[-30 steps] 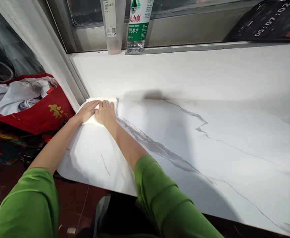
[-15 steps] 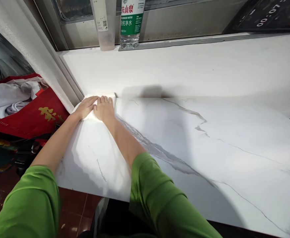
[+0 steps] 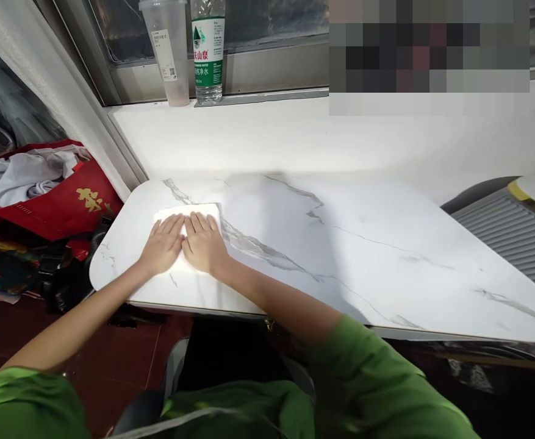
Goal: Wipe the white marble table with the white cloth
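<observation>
A folded white cloth (image 3: 203, 211) lies flat on the left part of a white marble-patterned table (image 3: 377, 268). My left hand (image 3: 163, 245) rests on it with the fingers stretched out. Beside it, thumbs close together, my right hand (image 3: 203, 242) also lies flat on the cloth, fingers extended. Both palms press from above, and neither hand wraps around anything. The lower part of the cloth is partly hidden under my hands and wrists.
On the ledge behind the table stand a clear plastic cup (image 3: 171, 61) and a water bottle (image 3: 209, 61). A red bag (image 3: 72, 204) with white fabric sits at the left, near a curtain (image 3: 66, 91). A grey ribbed object (image 3: 509, 231) is at the right. The upper right is blurred out.
Both hands and the cloth have moved from the back left corner by the wall toward me. The view has shifted, so more of the table shows.
</observation>
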A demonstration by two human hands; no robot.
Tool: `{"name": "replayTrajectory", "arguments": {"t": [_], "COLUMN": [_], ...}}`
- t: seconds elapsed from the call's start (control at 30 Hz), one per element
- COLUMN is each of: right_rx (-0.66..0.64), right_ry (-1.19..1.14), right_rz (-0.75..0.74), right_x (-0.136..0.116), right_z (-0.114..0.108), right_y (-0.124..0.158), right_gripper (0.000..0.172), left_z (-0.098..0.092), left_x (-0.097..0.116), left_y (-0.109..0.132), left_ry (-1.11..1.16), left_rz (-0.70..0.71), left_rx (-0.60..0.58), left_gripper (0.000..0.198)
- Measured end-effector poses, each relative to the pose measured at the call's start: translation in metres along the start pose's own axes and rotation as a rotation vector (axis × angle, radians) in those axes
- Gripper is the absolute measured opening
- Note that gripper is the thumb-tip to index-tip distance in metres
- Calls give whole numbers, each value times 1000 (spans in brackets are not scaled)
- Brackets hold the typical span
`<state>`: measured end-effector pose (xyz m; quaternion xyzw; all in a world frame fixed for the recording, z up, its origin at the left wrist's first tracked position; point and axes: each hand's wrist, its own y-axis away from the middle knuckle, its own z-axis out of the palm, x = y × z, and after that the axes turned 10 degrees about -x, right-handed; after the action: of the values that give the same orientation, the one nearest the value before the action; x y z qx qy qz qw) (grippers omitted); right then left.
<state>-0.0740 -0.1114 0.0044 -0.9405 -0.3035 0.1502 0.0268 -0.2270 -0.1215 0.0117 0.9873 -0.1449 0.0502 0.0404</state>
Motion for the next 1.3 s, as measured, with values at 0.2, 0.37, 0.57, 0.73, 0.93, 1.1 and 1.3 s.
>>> {"name": "replayTrajectory", "arguments": {"t": [0.2, 0.37, 0.57, 0.73, 0.93, 1.1, 1.3], "right_rx": [41, 71, 31, 13, 11, -3, 14], "right_ry": [47, 83, 129, 137, 127, 97, 78], "right_rz": [-18, 24, 66, 83, 135, 176, 182], "right_x": [10, 21, 48, 90, 140, 167, 178], "right_z": [-9, -10, -12, -12, -16, -21, -21], "right_y": [85, 102, 67, 12, -55, -90, -101], "right_gripper": [56, 55, 56, 56, 56, 56, 57], "left_z": [13, 14, 11, 3, -1, -5, -5], "left_x": [75, 97, 90, 76, 54, 45, 42], "left_y": [46, 41, -1, -67, -154, -203, -221], "left_ry": [-13, -9, -23, -24, 4, 14, 8], "left_rz": [66, 88, 85, 64, 93, 97, 84], "left_rx": [37, 29, 19, -10, 13, -7, -14], "left_gripper": [56, 54, 54, 54, 54, 56, 57]}}
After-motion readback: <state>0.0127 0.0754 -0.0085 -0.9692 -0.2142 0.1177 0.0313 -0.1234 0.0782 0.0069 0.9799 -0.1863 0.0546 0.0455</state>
